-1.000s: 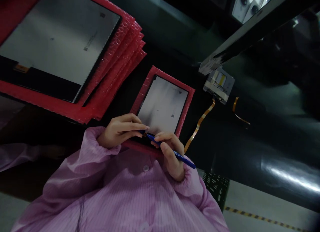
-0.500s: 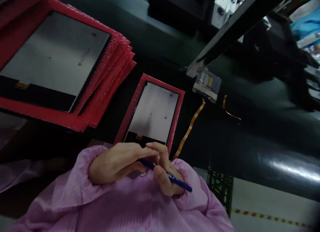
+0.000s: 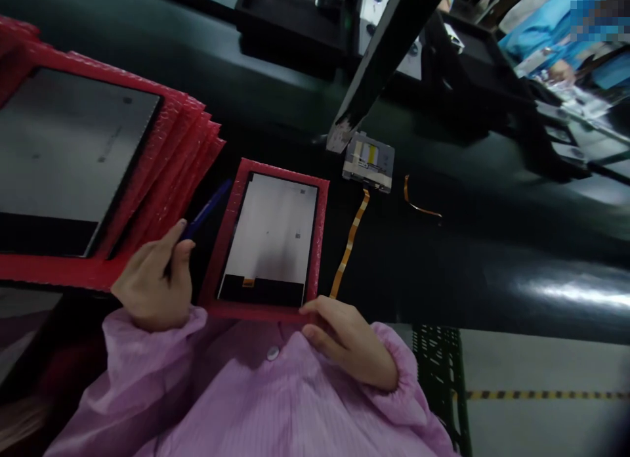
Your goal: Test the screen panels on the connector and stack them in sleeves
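A blue pen (image 3: 210, 209) slants away from the fingertips of my left hand (image 3: 158, 280), which pinches its near end between thumb and index finger. It lies over the gap between the stacked red bubble-wrap sheets and a smaller display panel (image 3: 278, 237). That panel rests face up on a red bubble-wrap sheet (image 3: 322, 211), with a black strip and a small orange tab along its near edge. My right hand (image 3: 352, 342) is at the near right corner of this sheet, thumb and index finger apart, fingertips touching or just beside the edge.
A larger display panel (image 3: 73, 155) lies on stacked red bubble-wrap sheets (image 3: 167, 174) to the left. A grey module (image 3: 369, 161) with an orange flat cable (image 3: 350, 247) sits near a dark post (image 3: 374, 69). Black trays (image 3: 295, 30) stand behind; a co-worker's blue sleeve (image 3: 536, 33) shows far right.
My hands have parted. The pen has gone from my right hand to my left, which has moved left and forward. My right hand has come to the sheet's near corner. The view has shifted.
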A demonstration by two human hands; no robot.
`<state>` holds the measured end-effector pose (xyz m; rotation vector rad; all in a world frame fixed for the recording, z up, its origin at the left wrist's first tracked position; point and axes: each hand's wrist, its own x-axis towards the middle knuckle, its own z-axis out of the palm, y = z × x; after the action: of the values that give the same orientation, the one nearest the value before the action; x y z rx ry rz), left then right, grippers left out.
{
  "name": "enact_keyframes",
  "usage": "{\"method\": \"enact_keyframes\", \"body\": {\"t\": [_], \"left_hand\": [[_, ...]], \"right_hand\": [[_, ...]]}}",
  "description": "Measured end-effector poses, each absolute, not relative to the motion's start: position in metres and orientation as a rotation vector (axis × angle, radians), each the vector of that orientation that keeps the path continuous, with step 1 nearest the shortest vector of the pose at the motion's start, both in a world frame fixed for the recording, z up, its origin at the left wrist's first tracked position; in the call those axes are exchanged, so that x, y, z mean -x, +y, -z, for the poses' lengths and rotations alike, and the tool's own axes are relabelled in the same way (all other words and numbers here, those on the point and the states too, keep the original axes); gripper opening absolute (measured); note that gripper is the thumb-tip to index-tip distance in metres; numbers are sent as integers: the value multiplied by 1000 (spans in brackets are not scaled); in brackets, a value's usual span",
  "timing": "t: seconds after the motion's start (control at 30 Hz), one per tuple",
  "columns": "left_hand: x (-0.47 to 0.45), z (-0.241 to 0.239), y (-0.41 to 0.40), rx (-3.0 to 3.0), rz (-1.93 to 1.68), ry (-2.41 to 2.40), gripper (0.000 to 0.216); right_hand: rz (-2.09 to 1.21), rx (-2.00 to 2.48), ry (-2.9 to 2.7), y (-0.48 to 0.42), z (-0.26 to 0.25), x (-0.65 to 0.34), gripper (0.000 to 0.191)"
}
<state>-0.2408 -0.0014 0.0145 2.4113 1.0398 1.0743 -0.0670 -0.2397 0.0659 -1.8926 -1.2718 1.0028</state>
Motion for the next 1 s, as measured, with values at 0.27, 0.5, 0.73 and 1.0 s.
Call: {"method": "enact_keyframes", "body": {"t": [0.27, 0.5, 0.73, 1.0], "left_hand": [[248, -6, -13, -2585, -979, 962, 66], [261, 16, -59, -2821, -743, 449, 61], [251, 30, -58, -2794, -642, 545, 71], [228, 29, -66, -2811, -713, 518, 71]], "right_hand": [[-1306, 2397, -920, -291, -58, 56, 47], [-1273, 1928, -432, -288, -26, 79, 38], [-1346, 1428, -29, -285, -10, 81, 52], [-1325, 1274, -21, -277, -16, 66, 41]]}}
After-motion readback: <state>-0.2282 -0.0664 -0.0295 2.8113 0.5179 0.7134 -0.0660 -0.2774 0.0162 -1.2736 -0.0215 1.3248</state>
